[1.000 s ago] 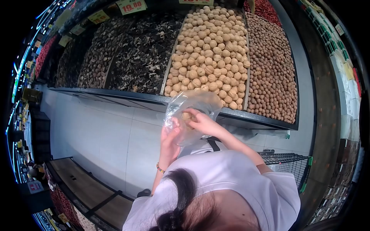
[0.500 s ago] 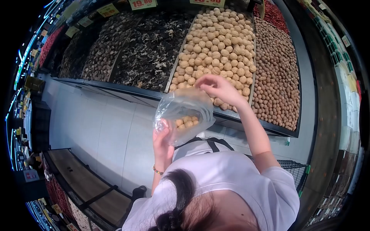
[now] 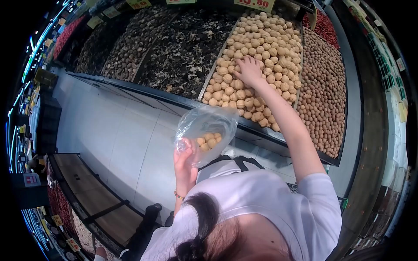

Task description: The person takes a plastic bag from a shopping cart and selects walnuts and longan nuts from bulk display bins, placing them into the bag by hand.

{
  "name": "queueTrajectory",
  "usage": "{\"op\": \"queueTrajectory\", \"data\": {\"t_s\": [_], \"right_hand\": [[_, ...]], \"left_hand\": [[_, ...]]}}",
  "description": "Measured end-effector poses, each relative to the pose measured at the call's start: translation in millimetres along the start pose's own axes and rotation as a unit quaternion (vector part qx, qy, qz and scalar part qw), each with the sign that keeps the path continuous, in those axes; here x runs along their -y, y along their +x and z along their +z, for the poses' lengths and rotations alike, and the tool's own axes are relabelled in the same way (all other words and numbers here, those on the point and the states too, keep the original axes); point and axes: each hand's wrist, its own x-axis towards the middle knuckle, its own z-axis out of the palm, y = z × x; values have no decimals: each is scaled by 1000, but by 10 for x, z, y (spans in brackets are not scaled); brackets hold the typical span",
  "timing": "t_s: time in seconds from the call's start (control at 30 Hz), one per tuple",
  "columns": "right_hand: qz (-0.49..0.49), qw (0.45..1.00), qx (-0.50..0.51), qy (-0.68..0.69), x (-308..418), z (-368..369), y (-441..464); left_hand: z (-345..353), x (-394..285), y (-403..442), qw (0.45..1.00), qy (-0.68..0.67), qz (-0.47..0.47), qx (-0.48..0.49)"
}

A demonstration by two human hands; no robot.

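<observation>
My left hand (image 3: 185, 158) grips the side of a clear plastic bag (image 3: 189, 119) near my waist, its mouth gaping toward the display. Several walnuts (image 3: 209, 142) lie inside the bag. Farther out, my right hand (image 3: 249, 71) rests over the heap of loose walnuts (image 3: 265, 48), palm down with its fingers apart. The fingertips touch the walnuts, and none is visibly held.
Dried black fungus (image 3: 183, 52) fills the section left of the walnuts; smaller brown round goods (image 3: 320, 82) are on the right. The display's dark front edge (image 3: 174, 101) runs below. A wooden-topped stand (image 3: 93, 195) is at lower left, with a person's dark-clothed leg (image 3: 146, 230) beside it.
My right hand has moved from beside the bag's mouth forward onto the walnut heap, and its fingers have spread. My left hand still holds the bag in nearly the same place.
</observation>
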Motion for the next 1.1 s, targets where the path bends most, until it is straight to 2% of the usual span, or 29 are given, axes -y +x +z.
{"op": "queueTrajectory", "data": {"t_s": [0.17, 0.37, 0.5, 0.6, 0.7, 0.73, 0.77, 0.83, 0.9, 0.97, 1.03, 1.1], "right_hand": [[-8, 998, -59, 35, -36, -16, -69], [8, 997, -1, 74, -5, -136, -110], [-60, 993, -61, 77, -55, -102, -95], [-54, 989, -106, 94, -80, -193, -37], [33, 957, -189, 217, 23, -493, 61], [80, 919, -194, 334, 154, -736, 39], [91, 880, -125, 449, 220, -962, -38], [107, 750, 18, 652, 371, -1352, -265], [-63, 725, 137, 672, 593, -1640, -651], [-114, 695, 332, 628, 805, -1655, -947], [-94, 717, 473, 503, 1037, -1238, -1180], [-82, 860, 403, 303, 1244, -756, -1447]], "left_hand": [[-37, -4, 24, 1000, -4, 3, 18], [-8, 2, 53, 999, -16, -7, 29], [-22, 12, 63, 999, -12, -11, 44], [33, 6, 43, 1000, -2, -19, 19], [-25, 41, 94, 997, -8, -29, 64], [-11, 49, 97, 998, -9, -31, 60], [7, 57, 108, 998, -11, -32, 57], [33, 78, 137, 998, -7, -33, 57], [42, 98, 160, 997, 3, -36, 62], [97, 97, 180, 995, -27, -58, 81], [92, 99, 166, 989, -40, -81, 114], [77, 115, 204, 980, -41, -96, 167]]}}
